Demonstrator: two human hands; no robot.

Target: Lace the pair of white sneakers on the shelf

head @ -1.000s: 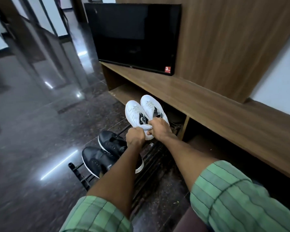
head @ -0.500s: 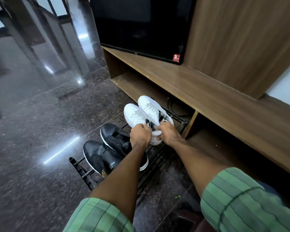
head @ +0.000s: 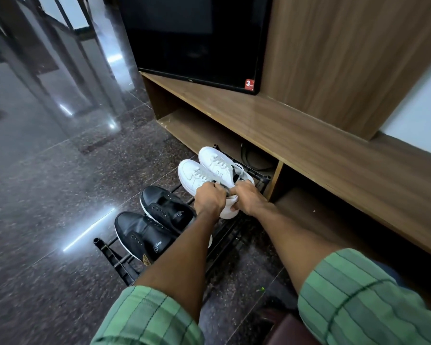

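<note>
Resting side by side on the black metal rod shoe rack (head: 115,257), the pair of white lace-up leather sneakers (head: 209,168) points away from the person. The left hand (head: 209,199) and right hand (head: 246,197) meet at the heel end of the nearer white shoe, fingers curled and pinching its white laces (head: 237,170). Just left of the left fingers sit two black leather sneakers (head: 159,220). Beyond the fingertips stands a brown wooden cabinet (head: 296,135) with a black flat television (head: 197,38).
</note>
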